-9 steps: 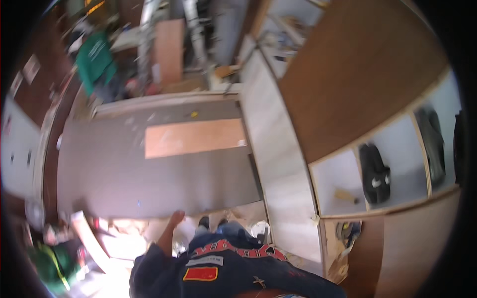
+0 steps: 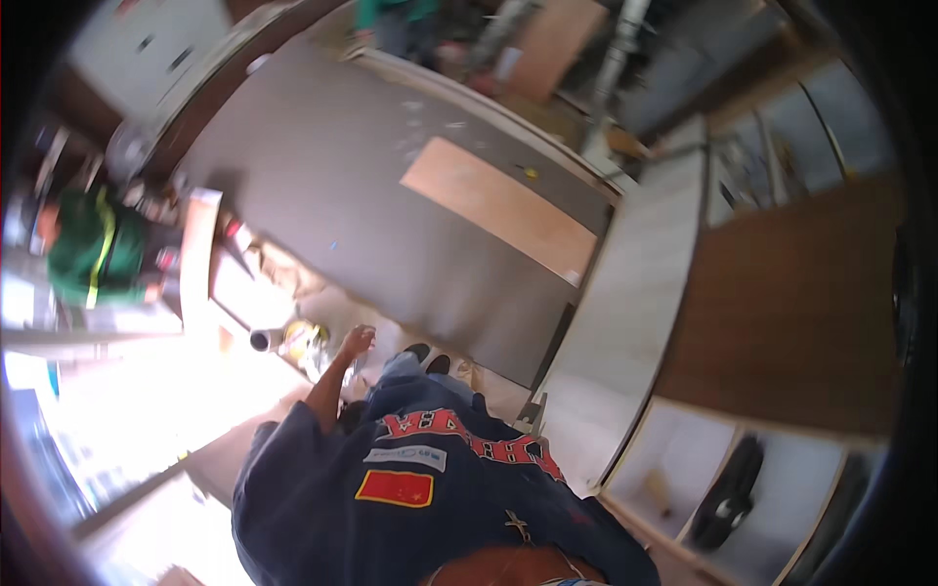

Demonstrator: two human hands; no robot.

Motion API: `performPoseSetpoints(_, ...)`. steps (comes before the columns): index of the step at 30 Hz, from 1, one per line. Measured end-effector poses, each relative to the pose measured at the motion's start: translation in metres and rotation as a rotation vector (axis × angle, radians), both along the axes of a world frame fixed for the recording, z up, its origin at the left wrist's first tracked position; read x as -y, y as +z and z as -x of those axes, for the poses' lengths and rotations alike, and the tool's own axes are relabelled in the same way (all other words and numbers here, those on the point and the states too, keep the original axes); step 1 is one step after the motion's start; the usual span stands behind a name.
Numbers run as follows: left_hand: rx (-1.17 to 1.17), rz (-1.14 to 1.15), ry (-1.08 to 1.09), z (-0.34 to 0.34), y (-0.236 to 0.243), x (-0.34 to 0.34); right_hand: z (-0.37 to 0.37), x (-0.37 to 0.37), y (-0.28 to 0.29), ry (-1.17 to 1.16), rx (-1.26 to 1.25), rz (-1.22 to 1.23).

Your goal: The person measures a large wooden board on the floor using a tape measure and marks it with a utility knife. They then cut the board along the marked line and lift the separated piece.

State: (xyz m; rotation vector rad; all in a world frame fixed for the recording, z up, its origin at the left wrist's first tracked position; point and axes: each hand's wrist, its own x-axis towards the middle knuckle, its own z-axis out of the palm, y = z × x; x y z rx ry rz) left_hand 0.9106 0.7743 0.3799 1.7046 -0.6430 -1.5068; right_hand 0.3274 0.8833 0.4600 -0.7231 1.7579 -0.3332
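My left hand [image 2: 359, 340] hangs at my left side in front of me, its fingers loosely bent and apart, with nothing visible in it. It is nearest the front edge of a large grey-brown panel surface [image 2: 293, 127], apart from it. On that surface lies a long reddish plywood strip [image 2: 503, 207], with a small yellow item [image 2: 530, 173] beyond it. My right hand is out of view; the right side of my dark shirt [image 2: 576, 518] shows no hand.
At the left a person in green [image 2: 88, 244] is beside an upright board [image 2: 198, 254]. Another green sleeve [image 2: 396, 12] shows at the top. Along the right run a long white panel [image 2: 625, 322] and a brown board [image 2: 782, 313]. A compartmented shelf holds a black shoe-like item [image 2: 728, 498].
My view has swung to the left, so the room appears turned clockwise. More of the bright area and the green-clad person at the left shows. My left hand stays low and empty.
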Motion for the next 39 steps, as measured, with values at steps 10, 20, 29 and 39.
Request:
performPoseSetpoints(10, 0.178, -0.432, 0.152, 0.013, 0.039, -0.231, -0.045, 0.163, 0.075, 0.247, 0.059, -0.264)
performPoseSetpoints(20, 0.008, -0.226, 0.478, 0.034, 0.055, -0.238, -0.135, 0.226, 0.019, 0.949, 0.166, -0.069)
performPoseSetpoints(29, 0.156, -0.227, 0.644, -0.064, 0.083, -0.227, -0.274, 0.282, 0.052, 1.039, 0.109, -0.037)
performPoseSetpoints(39, 0.024, -0.237, 1.048, -0.079, 0.076, -0.268, -0.431, 0.346, 0.062, 1.268, 0.025, -0.061)
